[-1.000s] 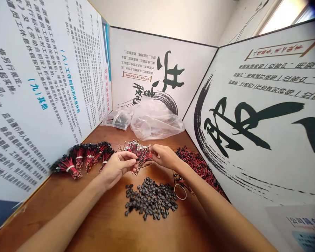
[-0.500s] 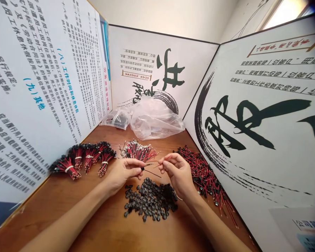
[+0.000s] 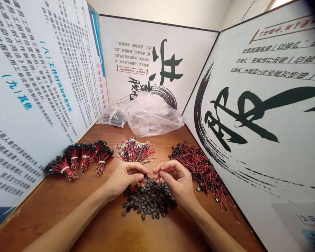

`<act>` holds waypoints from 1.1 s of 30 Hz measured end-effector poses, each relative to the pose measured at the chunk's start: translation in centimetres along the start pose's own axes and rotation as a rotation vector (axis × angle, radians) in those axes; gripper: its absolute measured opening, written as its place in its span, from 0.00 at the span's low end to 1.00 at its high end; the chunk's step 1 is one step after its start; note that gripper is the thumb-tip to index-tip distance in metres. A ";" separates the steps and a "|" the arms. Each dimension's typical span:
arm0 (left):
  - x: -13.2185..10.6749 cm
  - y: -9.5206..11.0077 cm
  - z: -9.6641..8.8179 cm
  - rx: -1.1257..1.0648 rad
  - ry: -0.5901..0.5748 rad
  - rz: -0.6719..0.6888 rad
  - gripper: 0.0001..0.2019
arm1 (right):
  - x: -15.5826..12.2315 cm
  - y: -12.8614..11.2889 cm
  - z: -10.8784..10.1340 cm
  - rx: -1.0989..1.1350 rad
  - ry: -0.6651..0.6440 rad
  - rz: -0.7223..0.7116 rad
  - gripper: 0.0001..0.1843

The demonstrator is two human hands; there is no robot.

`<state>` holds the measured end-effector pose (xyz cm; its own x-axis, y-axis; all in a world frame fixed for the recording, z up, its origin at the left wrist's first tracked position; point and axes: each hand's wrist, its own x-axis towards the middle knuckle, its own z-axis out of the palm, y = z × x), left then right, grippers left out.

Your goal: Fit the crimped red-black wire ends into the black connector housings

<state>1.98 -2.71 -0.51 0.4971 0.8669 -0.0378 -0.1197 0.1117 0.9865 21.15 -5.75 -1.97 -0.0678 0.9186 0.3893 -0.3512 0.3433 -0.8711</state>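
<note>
My left hand point(image 3: 127, 177) pinches a small black connector housing point(image 3: 145, 175) between thumb and fingertips. Close beside it on the right, my right hand point(image 3: 176, 179) is closed on a thin red wire point(image 3: 150, 174), whose end points toward the housing. I cannot tell whether the wire's tip is inside it. Below both hands a loose pile of black connector housings point(image 3: 147, 203) lies on the table, partly hidden by my fingers. Just beyond the hands is a heap of red and black wires point(image 3: 135, 150) with bright metal ends.
Bundles of red and black wires tied with white bands point(image 3: 65, 170) lie at the left. A spread of wires with black connectors point(image 3: 196, 168) runs along the right panel point(image 3: 252, 168). Clear plastic bags point(image 3: 154, 117) rest at the back of the wooden table point(image 3: 110, 224).
My hands have come closer together, bringing the red wire's end up to the housing. The black wire that stuck out below my left fingers no longer shows. The camera view has shifted slightly.
</note>
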 end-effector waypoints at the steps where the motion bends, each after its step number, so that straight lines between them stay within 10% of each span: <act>1: 0.0 0.0 0.0 0.000 -0.003 -0.007 0.09 | 0.0 -0.1 0.0 -0.014 0.008 -0.006 0.04; 33: -0.1 0.2 0.1 -0.012 0.017 -0.034 0.10 | -0.9 -0.7 0.1 -0.296 0.027 -0.167 0.04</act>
<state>1.98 -2.86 -0.34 0.4863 0.8707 -0.0738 -0.1137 0.1468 0.9826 21.42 -6.80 -1.64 -0.0062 0.8484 0.5294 -0.0684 0.5278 -0.8466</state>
